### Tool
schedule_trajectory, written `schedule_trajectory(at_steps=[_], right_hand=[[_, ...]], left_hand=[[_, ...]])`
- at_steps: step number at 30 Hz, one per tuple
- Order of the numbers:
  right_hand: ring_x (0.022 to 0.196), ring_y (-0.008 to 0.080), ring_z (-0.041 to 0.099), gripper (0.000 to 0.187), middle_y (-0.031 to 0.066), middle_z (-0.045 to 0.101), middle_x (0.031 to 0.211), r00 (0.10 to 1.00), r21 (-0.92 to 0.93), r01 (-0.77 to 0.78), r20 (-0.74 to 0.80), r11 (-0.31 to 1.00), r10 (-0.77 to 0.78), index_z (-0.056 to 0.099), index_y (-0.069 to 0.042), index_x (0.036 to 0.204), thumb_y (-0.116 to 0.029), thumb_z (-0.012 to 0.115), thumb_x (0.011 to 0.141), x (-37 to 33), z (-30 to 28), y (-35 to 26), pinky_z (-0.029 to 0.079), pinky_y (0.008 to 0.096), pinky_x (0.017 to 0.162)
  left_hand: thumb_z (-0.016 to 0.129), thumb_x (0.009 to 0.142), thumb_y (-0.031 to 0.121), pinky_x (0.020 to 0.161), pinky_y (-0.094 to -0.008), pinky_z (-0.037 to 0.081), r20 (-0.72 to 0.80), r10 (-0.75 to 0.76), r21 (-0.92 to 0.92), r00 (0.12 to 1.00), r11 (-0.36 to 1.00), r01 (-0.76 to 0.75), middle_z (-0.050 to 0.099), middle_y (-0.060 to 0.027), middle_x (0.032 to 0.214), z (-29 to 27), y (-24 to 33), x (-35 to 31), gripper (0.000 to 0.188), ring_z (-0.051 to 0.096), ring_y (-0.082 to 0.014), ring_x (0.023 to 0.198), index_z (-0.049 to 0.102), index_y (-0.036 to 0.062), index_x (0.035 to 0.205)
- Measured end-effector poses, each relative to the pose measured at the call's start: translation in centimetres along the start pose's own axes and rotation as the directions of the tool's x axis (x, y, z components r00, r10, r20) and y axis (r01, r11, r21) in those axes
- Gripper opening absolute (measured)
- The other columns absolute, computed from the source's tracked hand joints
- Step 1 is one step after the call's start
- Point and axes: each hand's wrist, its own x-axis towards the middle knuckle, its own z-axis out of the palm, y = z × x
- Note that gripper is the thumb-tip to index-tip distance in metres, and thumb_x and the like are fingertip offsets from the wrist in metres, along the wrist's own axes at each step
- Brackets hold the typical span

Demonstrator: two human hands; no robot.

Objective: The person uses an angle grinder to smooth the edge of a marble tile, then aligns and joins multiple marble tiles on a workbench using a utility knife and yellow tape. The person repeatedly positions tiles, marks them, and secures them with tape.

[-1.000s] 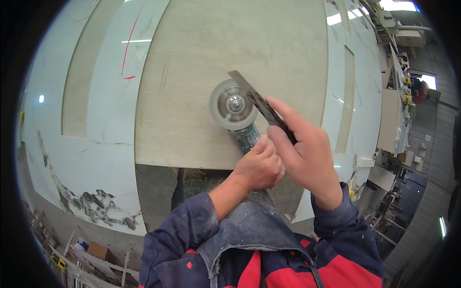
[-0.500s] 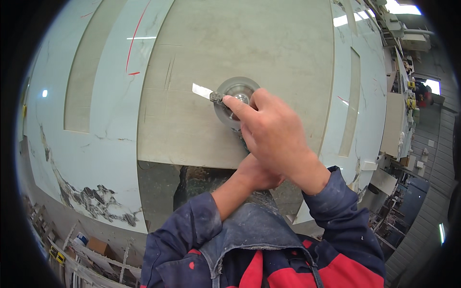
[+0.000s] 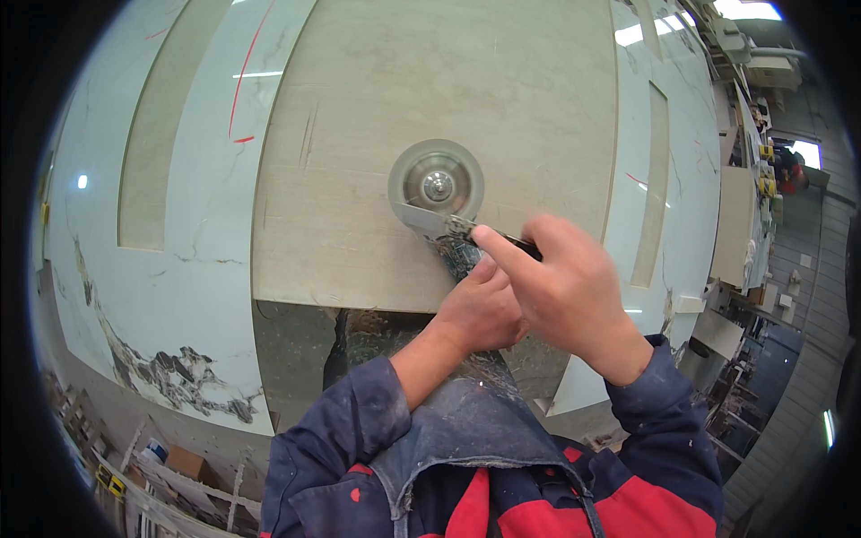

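Note:
My left hand [image 3: 482,309] is closed around the body of an angle grinder [image 3: 460,258], whose round grey disc [image 3: 437,154] faces up at me. In my right hand [image 3: 574,291] is a utility knife [image 3: 462,229] with a dark handle, my index finger stretched along it. Its bare blade lies across the near edge of the disc as I see it; whether it touches, I cannot tell. Most of the grinder's body is hidden under my hands. Both tools are over a beige board [image 3: 359,224].
White marble-patterned slabs [image 3: 202,305] with long cut-outs flank the board, the left one bearing a red line [image 3: 239,90]. A small white block [image 3: 689,305] sits on the right slab. Racks and a cardboard box [image 3: 186,463] stand at lower left; shelving is at the right.
My right hand has drawn the knife back toward me and to the right, from the disc's left side to its near edge. The disc's middle now shows. My left hand keeps its hold.

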Motion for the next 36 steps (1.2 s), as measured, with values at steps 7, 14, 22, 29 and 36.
schedule_trajectory(at_steps=[7, 14, 22, 29, 36], right_hand=[[0.068, 0.0226, 0.055, 0.05, 0.0058, 0.053, 0.082, 0.989, -0.019, 0.036, -0.141, 0.999, -0.038, 0.074, -0.014, 0.119, -0.01, 0.07, 0.069, -0.3, -0.8, 1.0, 0.045, 0.0343, 0.058], [0.073, 0.0233, 0.06, 0.051, 0.0061, 0.06, 0.085, 0.996, 0.0, 0.029, -0.088, 1.0, -0.029, 0.074, -0.017, 0.119, 0.0, 0.069, 0.072, 3.0, 2.4, 0.8, 0.049, 0.0351, 0.061], [0.071, 0.0235, 0.058, 0.05, 0.0053, 0.057, 0.083, 0.995, -0.001, 0.06, -0.077, 0.998, -0.06, 0.073, -0.018, 0.119, -0.001, 0.069, 0.072, 4.9, 3.1, 0.4, 0.048, 0.0358, 0.06], [0.068, 0.0236, 0.056, 0.049, 0.0061, 0.054, 0.08, 0.997, 0.013, 0.062, -0.045, 0.998, -0.062, 0.074, -0.017, 0.118, -0.003, 0.071, 0.071, 3.0, 2.0, 1.2, 0.047, 0.0347, 0.059], [0.069, 0.0242, 0.057, 0.048, 0.0063, 0.054, 0.082, 0.997, 0.023, 0.06, -0.045, 0.998, -0.059, 0.073, -0.013, 0.117, -0.009, 0.073, 0.069, -0.1, 0.1, 2.5, 0.046, 0.0345, 0.059]], left_hand=[[0.065, 0.084, 0.032, 0.108, -0.0516, 0.039, 0.105, 0.0, 0.18, 0.994, 0.984, -0.019, 0.067, -0.0104, 0.097, -0.3, 0.0, -0.2, 0.025, 0.061, -0.0321, 0.109, 0.072, 0.0081, 0.086], [0.062, 0.084, 0.029, 0.108, -0.0506, 0.039, 0.068, 0.014, 0.124, 0.998, 0.992, -0.022, 0.068, -0.003, 0.097, -0.4, 0.1, 0.4, 0.02, 0.056, -0.0261, 0.12, 0.071, 0.0114, 0.083], [0.062, 0.081, 0.028, 0.106, -0.0472, 0.041, 0.123, -0.033, 0.056, 0.992, 0.998, 0.027, 0.069, -0.0024, 0.097, 0.7, -0.3, -0.3, 0.019, 0.058, -0.0214, 0.118, 0.071, 0.0106, 0.082], [0.062, 0.083, 0.028, 0.108, -0.0514, 0.038, 0.031, 0.033, 0.127, 0.999, 0.991, -0.037, 0.068, -0.0063, 0.095, 0.2, -0.1, 0.5, 0.021, 0.058, -0.0276, 0.116, 0.071, 0.0089, 0.082], [0.063, 0.083, 0.033, 0.11, -0.0526, 0.037, 0.084, 0.014, 0.216, 0.996, 0.976, -0.032, 0.067, -0.0122, 0.087, -0.6, 0.2, 0.0, 0.026, 0.061, -0.0325, 0.102, 0.071, 0.0083, 0.078]])
